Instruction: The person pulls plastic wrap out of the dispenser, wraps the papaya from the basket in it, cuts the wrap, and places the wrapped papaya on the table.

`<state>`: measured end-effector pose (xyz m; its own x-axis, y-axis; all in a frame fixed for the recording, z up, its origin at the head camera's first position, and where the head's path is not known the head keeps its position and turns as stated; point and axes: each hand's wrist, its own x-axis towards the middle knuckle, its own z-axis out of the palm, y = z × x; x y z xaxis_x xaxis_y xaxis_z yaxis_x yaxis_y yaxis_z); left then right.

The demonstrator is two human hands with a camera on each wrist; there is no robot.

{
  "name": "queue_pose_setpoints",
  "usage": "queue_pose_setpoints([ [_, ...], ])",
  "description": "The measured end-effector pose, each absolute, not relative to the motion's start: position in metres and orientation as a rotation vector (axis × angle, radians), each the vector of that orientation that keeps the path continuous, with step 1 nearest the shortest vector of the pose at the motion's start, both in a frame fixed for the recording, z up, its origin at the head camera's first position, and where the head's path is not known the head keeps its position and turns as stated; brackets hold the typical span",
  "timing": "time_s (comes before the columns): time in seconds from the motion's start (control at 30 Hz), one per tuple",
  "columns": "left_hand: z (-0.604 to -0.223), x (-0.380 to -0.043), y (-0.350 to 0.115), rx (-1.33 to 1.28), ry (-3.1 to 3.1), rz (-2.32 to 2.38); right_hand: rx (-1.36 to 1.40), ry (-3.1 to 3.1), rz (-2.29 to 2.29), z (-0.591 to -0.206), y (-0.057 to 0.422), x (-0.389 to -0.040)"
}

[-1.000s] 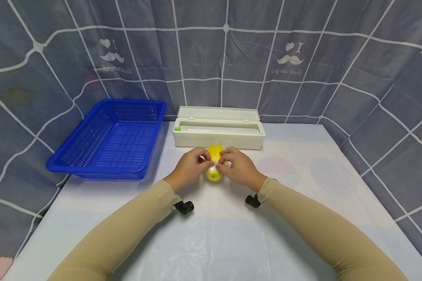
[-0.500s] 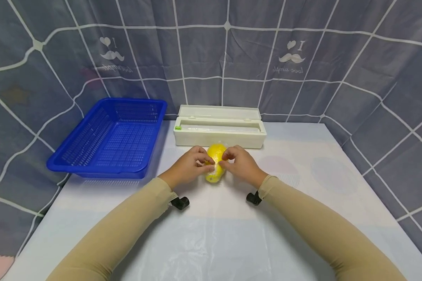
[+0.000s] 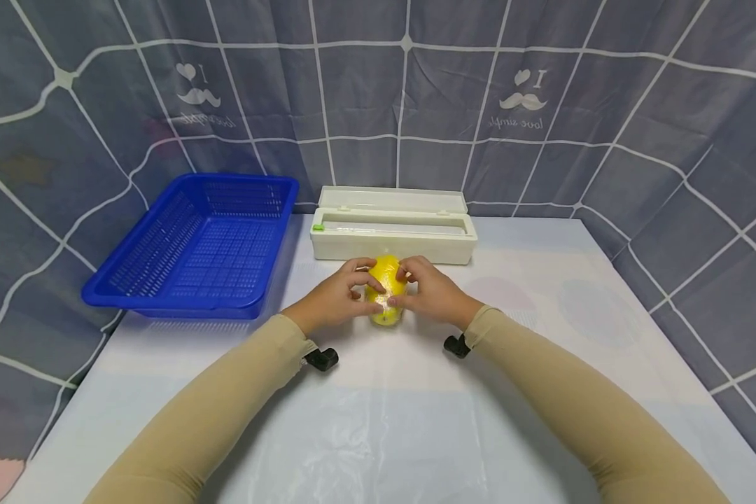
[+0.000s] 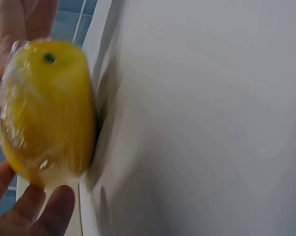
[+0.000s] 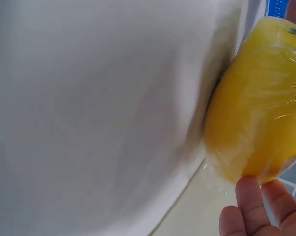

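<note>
A yellow fruit wrapped in shiny clear cling film lies on the table, just in front of the long white box. My left hand holds its left side, fingers bent over the top. From the right, my right hand holds the fruit with thumb and fingers bent around it. In the left wrist view, a small green stem mark shows on the near end of the fruit. The right wrist view shows the film stretched over the fruit, with fingertips touching its far part.
The long white box stands behind the fruit, lid raised, with a roll of film inside and a green piece at its left end. A blue plastic basket sits at the back left. A grey checked curtain hangs behind and beside the table.
My fingertips were close together on the film at the middle of the fruit. Both hands have since spread apart a little toward its sides, and the fruit has turned slightly.
</note>
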<state>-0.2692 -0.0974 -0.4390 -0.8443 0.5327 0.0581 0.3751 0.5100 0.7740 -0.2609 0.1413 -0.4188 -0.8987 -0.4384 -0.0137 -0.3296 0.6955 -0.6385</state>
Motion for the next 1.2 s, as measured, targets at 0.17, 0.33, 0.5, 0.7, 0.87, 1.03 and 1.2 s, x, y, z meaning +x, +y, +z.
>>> queue_pose_setpoints([
  [0.17,-0.436,-0.271,-0.101,0.832,2.59,1.136,-0.597,2.703,-0.98,-0.416,0.141,-0.264],
  [0.33,-0.437,-0.272,-0.1,0.804,2.584,1.152,-0.584,2.687,-0.991,-0.416,0.142,-0.266],
  [0.5,-0.44,-0.271,-0.099,0.768,2.568,1.215,-0.547,2.672,-1.035,-0.417,0.138,-0.266],
  [0.7,-0.442,-0.268,-0.095,0.722,2.563,1.293,-0.573,2.684,-1.01,-0.416,0.139,-0.266],
  [0.87,-0.444,-0.267,-0.093,0.7,2.558,1.329,-0.555,2.689,-1.042,-0.419,0.142,-0.267],
  [1.03,-0.448,-0.267,-0.093,0.705,2.582,1.34,-0.543,2.693,-1.077,-0.422,0.141,-0.267],
  [1.2,-0.449,-0.268,-0.09,0.702,2.602,1.331,-0.554,2.689,-1.072,-0.423,0.143,-0.267],
])
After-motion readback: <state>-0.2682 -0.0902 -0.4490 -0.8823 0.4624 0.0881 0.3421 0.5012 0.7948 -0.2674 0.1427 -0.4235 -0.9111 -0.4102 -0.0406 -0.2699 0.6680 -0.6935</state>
